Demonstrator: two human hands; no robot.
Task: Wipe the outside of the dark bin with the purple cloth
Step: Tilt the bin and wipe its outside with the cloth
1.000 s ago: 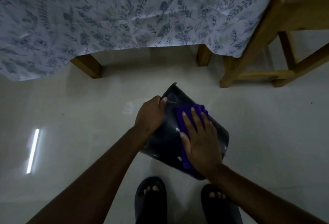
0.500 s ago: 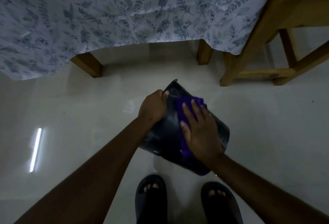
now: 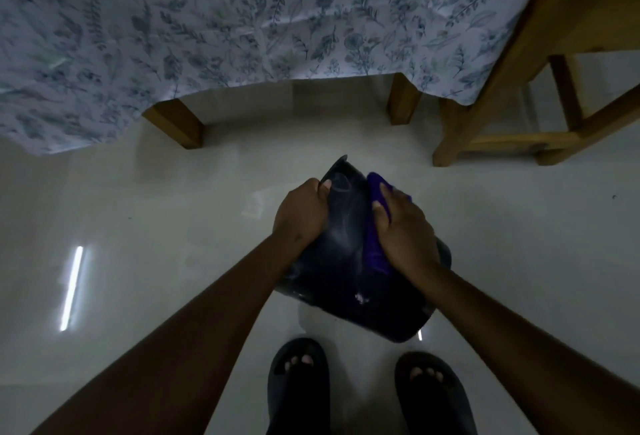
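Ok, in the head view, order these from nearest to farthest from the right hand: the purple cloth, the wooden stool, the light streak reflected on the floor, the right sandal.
1. purple cloth: under the right hand, pressed on the dark bin.
2. right sandal: below, at the bottom edge.
3. wooden stool: up and to the right.
4. light streak: far left on the floor.

head-worn view, looking steeply down, close over floor point(image 3: 173, 227)

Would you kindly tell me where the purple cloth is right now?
The purple cloth lies under the right hand, pressed on the dark bin's upper side, right of the left hand gripping the bin.
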